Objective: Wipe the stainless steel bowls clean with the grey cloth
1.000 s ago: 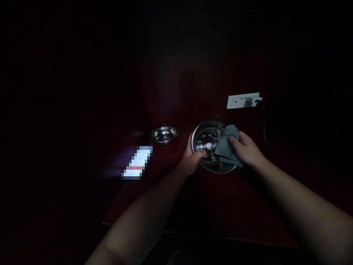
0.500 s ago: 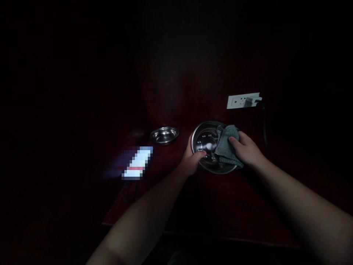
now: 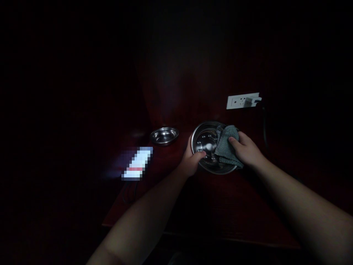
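Observation:
A shiny steel bowl [image 3: 205, 141] is tilted so that its inside faces me. My left hand [image 3: 191, 158] grips its left side, thumb over the rim and fingers behind the wall. At the right rim, my right hand [image 3: 246, 149] pinches a folded grey-green cloth [image 3: 227, 143] that lies over the bowl's edge and partly inside it. The right thumb presses on the cloth; the other fingers are mostly hidden behind. Whether the bowl's base touches the table cannot be made out.
A smaller steel dish [image 3: 164, 136] stands at the back left of the dark red table [image 3: 220, 209]. Closer lies a lit, pixelated screen [image 3: 138, 163] with a thin cable below it. A white wall socket [image 3: 234, 102] holds a plug with a dark cord. The surroundings are very dark.

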Demonstrator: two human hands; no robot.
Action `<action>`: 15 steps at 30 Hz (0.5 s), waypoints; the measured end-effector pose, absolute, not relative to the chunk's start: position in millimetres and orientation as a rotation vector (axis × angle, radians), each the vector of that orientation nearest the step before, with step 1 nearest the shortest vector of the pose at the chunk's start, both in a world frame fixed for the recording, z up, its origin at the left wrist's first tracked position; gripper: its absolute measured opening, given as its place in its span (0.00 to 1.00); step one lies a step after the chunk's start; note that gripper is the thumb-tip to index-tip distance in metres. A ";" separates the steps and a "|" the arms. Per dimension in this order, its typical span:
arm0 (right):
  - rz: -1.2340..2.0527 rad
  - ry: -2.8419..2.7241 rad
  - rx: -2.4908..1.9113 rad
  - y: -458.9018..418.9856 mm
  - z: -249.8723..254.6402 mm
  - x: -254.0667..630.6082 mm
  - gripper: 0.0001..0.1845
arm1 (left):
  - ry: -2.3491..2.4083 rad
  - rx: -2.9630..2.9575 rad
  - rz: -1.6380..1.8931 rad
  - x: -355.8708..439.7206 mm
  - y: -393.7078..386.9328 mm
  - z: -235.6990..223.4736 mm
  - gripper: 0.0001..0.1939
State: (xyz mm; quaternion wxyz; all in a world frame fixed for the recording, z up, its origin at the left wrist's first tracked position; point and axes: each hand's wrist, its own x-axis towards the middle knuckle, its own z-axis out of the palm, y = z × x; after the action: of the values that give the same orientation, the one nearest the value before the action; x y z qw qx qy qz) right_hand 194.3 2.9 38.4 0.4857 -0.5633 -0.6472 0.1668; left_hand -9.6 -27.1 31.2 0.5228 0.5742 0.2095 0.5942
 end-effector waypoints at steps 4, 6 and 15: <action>0.432 -1.582 -1.331 2.8 38.3 194.1 0.12 | 0.505 1.374 1.436 -9.6 -28.1 32.1 0.37; 0.419 -1.585 -1.330 2.6 38.6 194.2 0.12 | 0.505 1.376 1.435 -9.6 -28.5 32.4 0.37; 0.393 -1.590 -1.356 4.8 38.6 195.3 0.11 | 0.525 1.347 1.429 -9.3 -28.6 30.4 0.37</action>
State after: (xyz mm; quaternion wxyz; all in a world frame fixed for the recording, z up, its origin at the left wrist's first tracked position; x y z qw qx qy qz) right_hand 195.3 4.8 38.6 0.4861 -0.5572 -0.6536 0.1614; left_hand -9.3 -28.6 30.4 0.5263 0.5635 0.2197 0.5977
